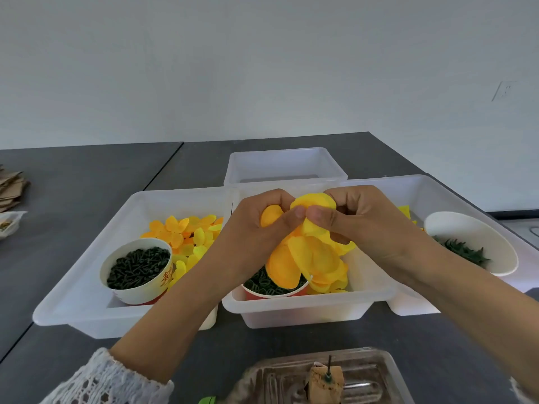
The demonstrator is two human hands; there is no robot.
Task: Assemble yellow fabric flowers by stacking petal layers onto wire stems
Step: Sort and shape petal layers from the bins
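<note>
A stack of yellow fabric petal layers (306,252) hangs above the middle white tray (306,304). My left hand (256,225) and my right hand (364,225) both pinch its upper edge, thumbs almost touching. Loose yellow petals (186,231) lie in the left tray (87,313). A thin green wire stem (329,368) stands upright in a tan block (323,383) at the bottom of the view.
A paper cup of dark green pieces (137,266) sits in the left tray. A red cup (274,290) sits under the petals. A white bowl with green bits (469,243) is at the right, a bare tray (285,167) behind, and a clear plastic tray (364,374) in front.
</note>
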